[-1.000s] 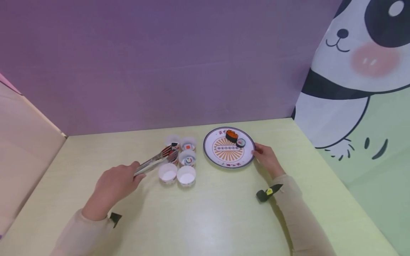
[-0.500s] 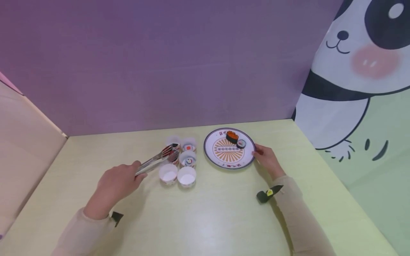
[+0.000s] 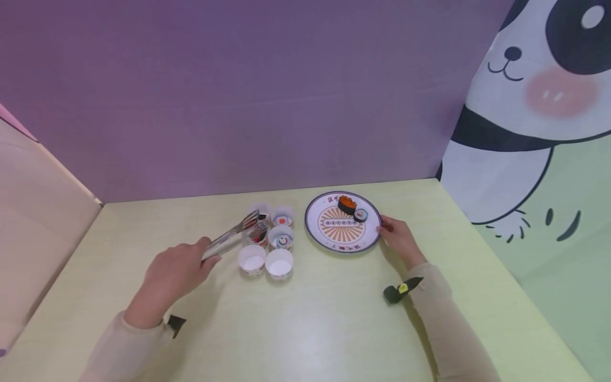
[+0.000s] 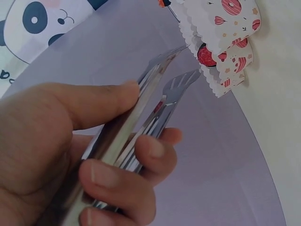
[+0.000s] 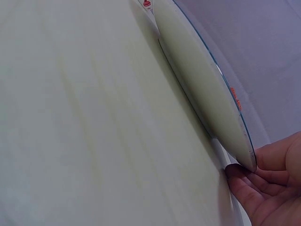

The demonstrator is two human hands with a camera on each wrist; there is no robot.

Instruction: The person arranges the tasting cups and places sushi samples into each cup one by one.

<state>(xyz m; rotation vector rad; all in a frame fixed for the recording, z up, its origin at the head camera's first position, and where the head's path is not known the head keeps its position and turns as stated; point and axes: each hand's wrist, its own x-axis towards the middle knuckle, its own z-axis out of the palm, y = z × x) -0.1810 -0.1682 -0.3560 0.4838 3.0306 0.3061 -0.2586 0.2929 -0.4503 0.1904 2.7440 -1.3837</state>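
My left hand (image 3: 175, 276) grips metal tongs (image 3: 229, 237) by their arms, thumb on one side and fingers curled on the other. The fork-like ends, a little apart in the left wrist view, reach a paper cup (image 4: 225, 77) holding a red and black sushi piece (image 4: 207, 55). On the right, my right hand (image 3: 402, 241) pinches the rim of a round white plate (image 3: 321, 233) between thumb and fingers; in the right wrist view the plate's underside (image 5: 202, 84) shows. An orange-topped sushi (image 3: 347, 205) and a small sushi roll (image 3: 360, 215) lie on the plate.
Several white paper cups stand in two columns left of the plate. The far right one (image 3: 282, 218) and the middle right one (image 3: 280, 240) contain sushi pieces; the two front cups (image 3: 252, 260) show bare insides. A purple wall (image 3: 267, 106) borders the table's back edge.
The ends of the tongs have turned and shifted slightly over the left cups, and their two arms look closer together. The right hand and plate hold their position.
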